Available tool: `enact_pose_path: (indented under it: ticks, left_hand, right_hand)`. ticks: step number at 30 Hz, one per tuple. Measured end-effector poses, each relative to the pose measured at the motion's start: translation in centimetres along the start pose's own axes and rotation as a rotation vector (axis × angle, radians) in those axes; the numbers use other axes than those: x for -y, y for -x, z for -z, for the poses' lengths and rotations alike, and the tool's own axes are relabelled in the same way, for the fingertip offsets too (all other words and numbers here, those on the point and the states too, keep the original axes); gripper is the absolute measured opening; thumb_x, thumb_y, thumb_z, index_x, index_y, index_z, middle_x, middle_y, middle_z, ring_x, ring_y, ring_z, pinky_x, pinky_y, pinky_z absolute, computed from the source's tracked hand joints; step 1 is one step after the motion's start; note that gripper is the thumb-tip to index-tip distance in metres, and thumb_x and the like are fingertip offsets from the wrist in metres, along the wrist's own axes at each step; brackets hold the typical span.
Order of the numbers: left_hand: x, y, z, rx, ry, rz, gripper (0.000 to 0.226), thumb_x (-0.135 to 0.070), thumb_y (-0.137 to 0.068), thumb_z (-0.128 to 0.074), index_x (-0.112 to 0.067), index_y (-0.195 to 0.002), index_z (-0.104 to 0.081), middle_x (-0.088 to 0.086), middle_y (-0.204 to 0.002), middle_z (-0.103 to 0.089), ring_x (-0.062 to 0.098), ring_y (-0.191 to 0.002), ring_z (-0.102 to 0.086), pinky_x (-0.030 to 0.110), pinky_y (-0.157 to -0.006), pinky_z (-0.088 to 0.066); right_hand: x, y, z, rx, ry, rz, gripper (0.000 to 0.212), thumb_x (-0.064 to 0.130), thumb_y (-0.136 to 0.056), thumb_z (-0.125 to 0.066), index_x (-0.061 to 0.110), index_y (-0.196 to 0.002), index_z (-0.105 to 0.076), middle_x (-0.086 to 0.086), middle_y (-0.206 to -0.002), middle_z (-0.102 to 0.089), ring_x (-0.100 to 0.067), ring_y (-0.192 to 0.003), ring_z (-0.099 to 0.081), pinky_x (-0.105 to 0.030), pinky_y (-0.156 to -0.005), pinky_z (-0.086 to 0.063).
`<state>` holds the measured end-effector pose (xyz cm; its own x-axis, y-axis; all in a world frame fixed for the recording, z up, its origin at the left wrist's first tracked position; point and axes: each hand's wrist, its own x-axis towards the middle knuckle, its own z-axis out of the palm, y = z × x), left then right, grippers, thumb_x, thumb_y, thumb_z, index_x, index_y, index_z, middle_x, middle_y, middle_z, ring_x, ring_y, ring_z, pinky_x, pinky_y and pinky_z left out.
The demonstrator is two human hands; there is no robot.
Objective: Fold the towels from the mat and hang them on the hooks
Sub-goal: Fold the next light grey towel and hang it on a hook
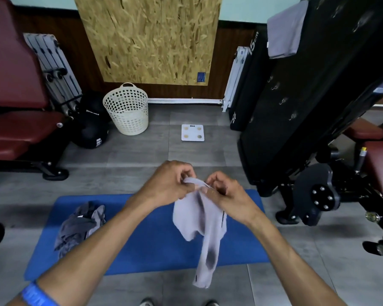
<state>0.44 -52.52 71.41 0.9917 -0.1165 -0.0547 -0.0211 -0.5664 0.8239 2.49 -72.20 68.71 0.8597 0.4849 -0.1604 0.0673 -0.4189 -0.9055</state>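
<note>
I am pinching the lilac towel (pixel 199 219) in both the left hand (pixel 166 186) and right hand (pixel 228 195), fingers clamped on its top edge above the blue mat (pixel 142 244)

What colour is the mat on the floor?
Blue, plain; the mat shows in the head view.

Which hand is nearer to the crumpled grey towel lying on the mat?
Left. The left hand holds the lilac towel up and to the right of the crumpled grey towel on the blue mat; the right hand holds it farther right.
</note>
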Motion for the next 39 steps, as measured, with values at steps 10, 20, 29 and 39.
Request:
enact_pose_path:
  ticks: [10,20,29,39]
  left_hand:
    - [4.2,-1.2,6.1,-0.049,-0.246,0.146,0.020,-0.005,-0.073,-0.070,-0.022,-0.072,-0.060,-0.010,-0.056,-0.058,0.008,-0.050,-0.052,0.024,-0.052,-0.042]
    - [4.9,-0.1,-1.0,0.351,0.180,0.205,0.012,-0.020,-0.089,-0.067,-0.012,-0.098,-0.065,-0.004,-0.088,-0.070,0.023,-0.068,-0.071,0.027,-0.050,-0.046]
    - [6.0,-1.2,0.2,-0.102,0.420,0.311,0.025,-0.019,-0.099,-0.051,-0.012,-0.076,-0.047,0.005,-0.051,-0.046,0.014,-0.037,-0.045,0.020,-0.037,-0.034]
    - [6.8,-2.8,2.9,-0.217,0.266,0.286,0.046,-0.029,-0.095,-0.059,-0.016,-0.059,-0.034,0.002,-0.052,-0.028,0.016,-0.041,-0.034,0.020,-0.042,-0.029]
  right_hand:
    - [-6.0,2.6,2.1,-0.022,0.075,-0.152,0.034,0.024,-0.100,-0.052,0.008,-0.073,-0.039,0.006,-0.064,-0.036,-0.009,-0.060,-0.035,-0.028,-0.058,-0.032]
    - [5.9,0.6,0.3,0.019,-0.178,0.109,0.027,0.009,-0.098,-0.049,0.010,-0.072,-0.049,0.008,-0.064,-0.047,-0.006,-0.062,-0.045,-0.019,-0.059,-0.038]
    - [1.0,-0.9,4.8,-0.054,0.774,0.084,0.018,0.012,-0.073,-0.053,0.019,-0.089,-0.055,0.000,-0.085,-0.064,-0.024,-0.078,-0.057,-0.031,-0.065,-0.040]
    - [-6.2,-1.5,7.7,-0.243,1.035,-0.199,0.018,0.019,-0.080,-0.055,0.017,-0.096,-0.062,-0.007,-0.097,-0.070,-0.032,-0.094,-0.065,-0.035,-0.080,-0.044]
